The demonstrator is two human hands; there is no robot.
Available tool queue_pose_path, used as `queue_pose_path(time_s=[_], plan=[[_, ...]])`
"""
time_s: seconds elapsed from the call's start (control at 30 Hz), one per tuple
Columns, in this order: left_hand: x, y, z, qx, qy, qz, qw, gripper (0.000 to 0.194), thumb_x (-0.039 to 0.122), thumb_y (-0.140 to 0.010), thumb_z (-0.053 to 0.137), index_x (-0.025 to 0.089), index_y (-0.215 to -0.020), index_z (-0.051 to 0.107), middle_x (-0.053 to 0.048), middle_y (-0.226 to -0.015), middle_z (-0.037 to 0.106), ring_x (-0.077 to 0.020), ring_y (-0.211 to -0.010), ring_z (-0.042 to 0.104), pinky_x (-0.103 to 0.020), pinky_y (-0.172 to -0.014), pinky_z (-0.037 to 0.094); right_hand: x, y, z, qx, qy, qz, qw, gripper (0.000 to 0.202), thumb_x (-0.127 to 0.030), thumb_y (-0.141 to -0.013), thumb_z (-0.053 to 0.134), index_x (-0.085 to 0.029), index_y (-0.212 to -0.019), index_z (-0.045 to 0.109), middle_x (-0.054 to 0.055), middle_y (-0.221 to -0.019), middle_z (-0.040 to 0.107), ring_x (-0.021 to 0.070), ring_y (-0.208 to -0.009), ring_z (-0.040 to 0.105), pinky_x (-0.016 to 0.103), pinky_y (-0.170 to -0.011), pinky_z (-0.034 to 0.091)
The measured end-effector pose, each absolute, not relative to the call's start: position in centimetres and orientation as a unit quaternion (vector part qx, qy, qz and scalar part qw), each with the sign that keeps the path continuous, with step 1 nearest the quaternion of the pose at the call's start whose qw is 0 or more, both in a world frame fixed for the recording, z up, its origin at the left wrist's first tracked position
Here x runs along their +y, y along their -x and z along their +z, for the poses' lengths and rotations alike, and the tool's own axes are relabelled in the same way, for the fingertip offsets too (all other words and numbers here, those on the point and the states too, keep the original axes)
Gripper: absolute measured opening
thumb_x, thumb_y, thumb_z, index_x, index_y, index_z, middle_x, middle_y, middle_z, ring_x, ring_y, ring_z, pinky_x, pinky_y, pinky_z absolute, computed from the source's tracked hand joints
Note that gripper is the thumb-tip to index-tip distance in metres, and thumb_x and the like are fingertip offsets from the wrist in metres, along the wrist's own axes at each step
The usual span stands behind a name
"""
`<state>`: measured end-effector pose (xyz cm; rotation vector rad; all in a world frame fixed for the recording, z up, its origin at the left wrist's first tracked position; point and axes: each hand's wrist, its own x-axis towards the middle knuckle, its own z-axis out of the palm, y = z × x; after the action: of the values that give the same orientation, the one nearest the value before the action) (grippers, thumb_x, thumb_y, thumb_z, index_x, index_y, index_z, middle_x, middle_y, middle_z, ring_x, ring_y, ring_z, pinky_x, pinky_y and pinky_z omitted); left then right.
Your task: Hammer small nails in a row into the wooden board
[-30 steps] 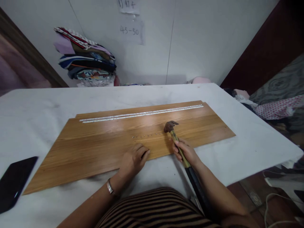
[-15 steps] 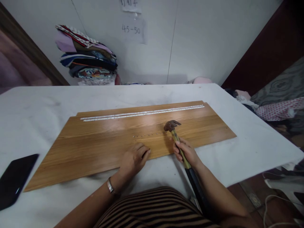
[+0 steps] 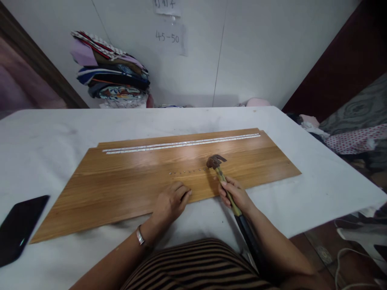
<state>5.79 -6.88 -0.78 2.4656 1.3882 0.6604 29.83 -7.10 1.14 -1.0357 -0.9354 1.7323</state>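
Observation:
My right hand (image 3: 234,192) is wrapped round the handle of a claw hammer (image 3: 221,174). Its rusty head is over a row of small nails (image 3: 189,171) in the middle of a wood-grain board (image 3: 121,181), close to the row's right end. Whether the head touches a nail I cannot tell. My left hand (image 3: 171,201), with a metal band at the wrist, rests at the board's near edge. Its fingers are curled in, and anything inside them is hidden. Two white measuring strips (image 3: 181,145) lie along the far side of the board.
A black phone (image 3: 21,229) lies left of the board on the white-covered table (image 3: 317,189). Folded clothes (image 3: 115,72) are stacked against the wall at the back left. Past the table's right edge are a spotted cloth (image 3: 356,139) and a white cable (image 3: 338,262).
The hammer head has shifted slightly left and a little lower over the nail row, with my right hand following. My left hand and the board stay where they were.

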Motion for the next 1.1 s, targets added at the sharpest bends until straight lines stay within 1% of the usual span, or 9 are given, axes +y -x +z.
queue_pose_path(time_s=[0.2, 0.43, 0.67, 0.9, 1.1], plan=[[-6.80, -5.80, -0.79, 0.477, -0.840, 0.227, 0.123, 0.024, 0.030, -0.093, 0.043, 0.019, -0.083, 0.061, -0.004, -0.080, 0.059, -0.0144, -0.075, 0.056, -0.027, -0.071, 0.046, -7.00, -29.78, 1.10, -0.377, 0.429, 0.697, 0.434, 0.036, -0.045, -0.077, 0.061, -0.017, -0.097, 0.054, -0.009, -0.053, 0.048, 0.0038, -0.029, 0.035, 0.016, -0.026, 0.028], [-6.88, -5.81, -0.74, 0.470, -0.844, 0.227, 0.123, 0.023, 0.029, -0.093, 0.041, 0.019, -0.085, 0.060, -0.004, -0.081, 0.059, -0.0146, -0.077, 0.056, -0.028, -0.072, 0.046, -6.96, -30.21, 1.22, -0.366, 0.424, 0.693, 0.454, 0.033, -0.043, -0.077, 0.060, -0.017, -0.098, 0.054, -0.009, -0.053, 0.047, 0.0043, -0.029, 0.035, 0.016, -0.026, 0.028], [-6.83, -5.76, -1.07, 0.467, -0.845, 0.229, 0.123, 0.024, 0.029, -0.093, 0.041, 0.019, -0.084, 0.060, -0.004, -0.079, 0.059, -0.0148, -0.076, 0.055, -0.029, -0.071, 0.046, -6.78, -30.24, 1.35, -0.355, 0.436, 0.692, 0.453, 0.030, -0.042, -0.076, 0.060, -0.018, -0.091, 0.052, -0.009, -0.052, 0.047, 0.0047, -0.029, 0.035, 0.017, -0.025, 0.027], [-6.81, -5.78, -0.89, 0.463, -0.848, 0.228, 0.122, 0.023, 0.028, -0.093, 0.042, 0.018, -0.084, 0.061, -0.004, -0.080, 0.059, -0.0147, -0.077, 0.056, -0.028, -0.071, 0.046, -6.97, -30.28, 1.30, -0.364, 0.416, 0.694, 0.461, 0.032, -0.041, -0.078, 0.060, -0.017, -0.099, 0.054, -0.009, -0.053, 0.048, 0.0041, -0.029, 0.036, 0.016, -0.026, 0.028], [-6.81, -5.82, -0.85, 0.471, -0.844, 0.223, 0.125, 0.024, 0.029, -0.094, 0.041, 0.018, -0.085, 0.061, -0.004, -0.081, 0.059, -0.0143, -0.077, 0.056, -0.027, -0.072, 0.046, -6.96, -29.79, 0.93, -0.379, 0.430, 0.696, 0.432, 0.035, -0.044, -0.077, 0.061, -0.016, -0.098, 0.055, -0.009, -0.052, 0.047, 0.0039, -0.029, 0.035, 0.015, -0.025, 0.027]])
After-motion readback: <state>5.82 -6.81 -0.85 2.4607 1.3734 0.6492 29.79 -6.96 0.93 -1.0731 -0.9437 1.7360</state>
